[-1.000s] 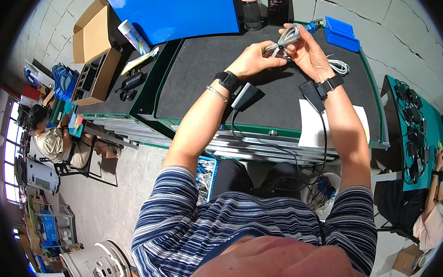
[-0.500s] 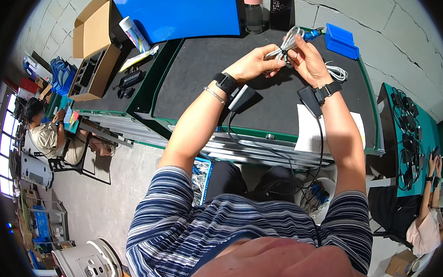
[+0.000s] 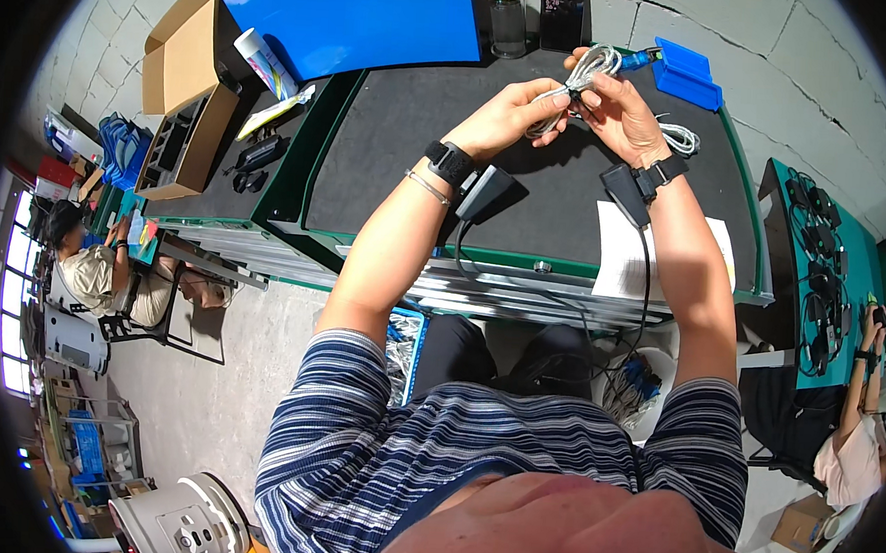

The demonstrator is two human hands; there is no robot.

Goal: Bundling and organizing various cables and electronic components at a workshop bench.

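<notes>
Above the dark mat [image 3: 409, 165] I hold a coiled, clear-grey cable [image 3: 602, 61] with a blue connector [image 3: 637, 60] sticking out to its right. A dark tie sits round the middle of the coil. My left hand [image 3: 520, 112] pinches the coil near that tie, thumb and fingers together. From the other side my right hand [image 3: 624, 114] grips it, with its fingers partly behind the loops. Another pale cable coil [image 3: 679, 139] lies on the mat just right of my right hand. Black wrist devices with leads sit on both my wrists.
A blue tray [image 3: 686, 75] stands at the back right, near a pink-lidded bottle [image 3: 505, 19] and a phone [image 3: 563, 18]. White paper [image 3: 624, 256] lies under my right forearm. An open cardboard box [image 3: 181, 143] is at left. Below are a bin of cables [image 3: 637, 392] and two people seated aside.
Both hands still hold the coil. My left fingers have shifted slightly on it, and the loops above the tie have turned a little to the right.
</notes>
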